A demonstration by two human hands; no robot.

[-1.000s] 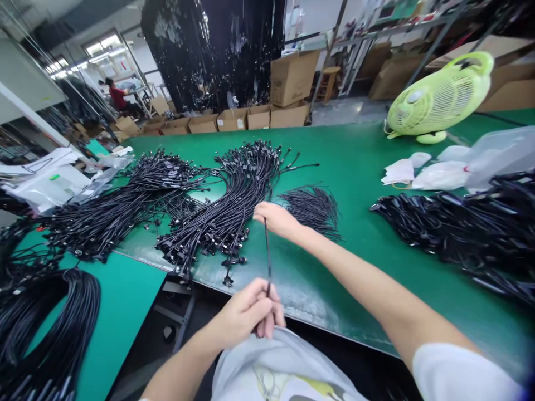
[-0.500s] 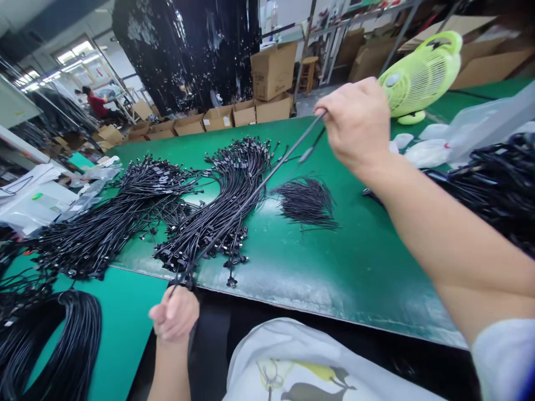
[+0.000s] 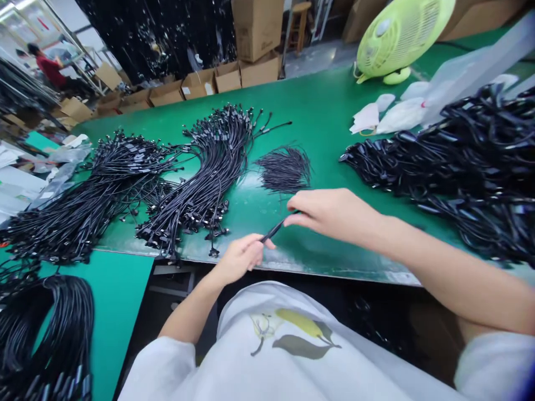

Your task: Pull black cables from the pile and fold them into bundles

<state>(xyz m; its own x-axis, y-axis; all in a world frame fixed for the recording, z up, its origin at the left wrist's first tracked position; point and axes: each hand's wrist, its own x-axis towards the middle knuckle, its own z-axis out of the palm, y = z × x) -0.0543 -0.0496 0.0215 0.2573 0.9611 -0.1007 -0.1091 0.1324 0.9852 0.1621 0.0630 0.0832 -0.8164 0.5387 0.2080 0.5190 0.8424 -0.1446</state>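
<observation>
Observed at the rear of the workshop: open cardboard boxes (image 3: 167, 93) in a row beneath a glossy black sheet (image 3: 154, 39). Noted across the foreground a smooth green tabletop (image 3: 330, 111), shiny along its near edge. Located the black cable (image 3: 273, 230) above that near edge, strung between both hands and slanting upward to the right. Found the lower end clasped by thumb and fingers of the left hand (image 3: 239, 259), the upper end pinched by the fingertips of the right hand (image 3: 321, 207), with a slim section exposed between the two grips. Could not determine the cable's full extent inside the fingers.

Identified just beyond the right hand a loose heap of thin black strands (image 3: 284, 170). Recorded farther left a fanned cable bundle (image 3: 219, 161) and a second fanned bundle (image 3: 104, 186), both slender-stranded, with blocky connectors (image 3: 152, 235). Logged at lower left an arched cable coil (image 3: 81, 312); at right, a tangled, glossy cable mass (image 3: 460, 156) and a pale green plastic fan (image 3: 405, 39) with a slatted grille.
</observation>
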